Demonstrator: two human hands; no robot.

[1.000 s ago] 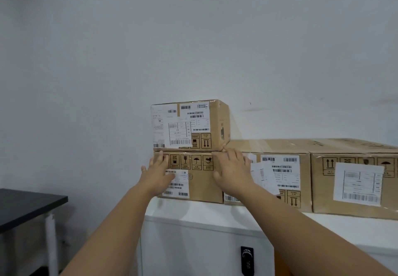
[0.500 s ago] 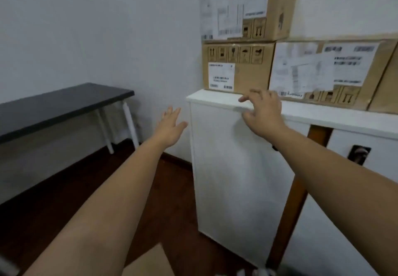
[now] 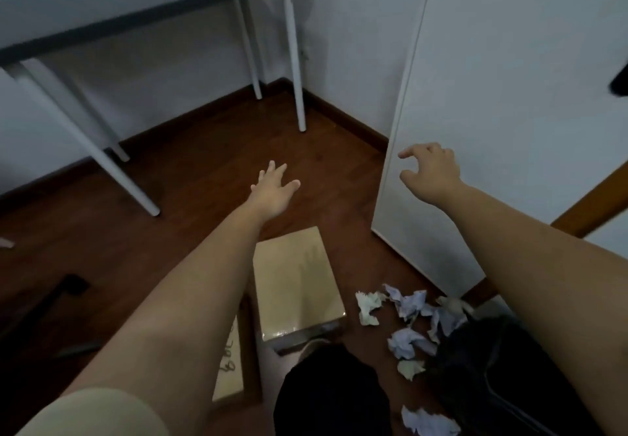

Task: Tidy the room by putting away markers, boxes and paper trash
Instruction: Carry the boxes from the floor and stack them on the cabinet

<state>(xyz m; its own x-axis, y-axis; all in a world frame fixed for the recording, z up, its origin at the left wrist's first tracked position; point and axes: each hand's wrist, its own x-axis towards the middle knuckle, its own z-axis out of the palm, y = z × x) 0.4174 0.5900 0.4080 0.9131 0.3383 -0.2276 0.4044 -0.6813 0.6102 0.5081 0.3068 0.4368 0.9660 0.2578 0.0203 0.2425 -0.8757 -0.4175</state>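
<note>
Both arms reach out over a dark wooden floor [image 3: 190, 177], and neither hand holds anything. The left hand [image 3: 273, 190] is flat with its fingers spread, its grip open and empty, hanging above bare floor just beyond the far end of a cardboard box [image 3: 295, 282]. The right hand [image 3: 431, 172] has loosely curled fingers, its grip also open and empty, in front of the near corner of a white cabinet [image 3: 503, 102] that stands at the right side of the floor.

The cardboard box lies flat on the floor between the two forearms, closed, with glossy tape across its near end; what is inside cannot be told. A second cardboard box [image 3: 229, 367] lies just to its left, nearer the person, partly hidden under the left forearm, with dark handwriting on its top; it too shows nothing of its contents.

To the right of the first box, crumpled paper trash [image 3: 407, 323] is scattered loose on the floor near the foot of the cabinet, in white, pale blue and greenish wads, with one more wad [image 3: 426, 423] close to the bottom edge of the view. None of it is in any container.

A black-topped table [image 3: 129, 3] on white legs stands in the far left corner against the white wall. The person's dark trouser legs [image 3: 333, 398] show below.
</note>
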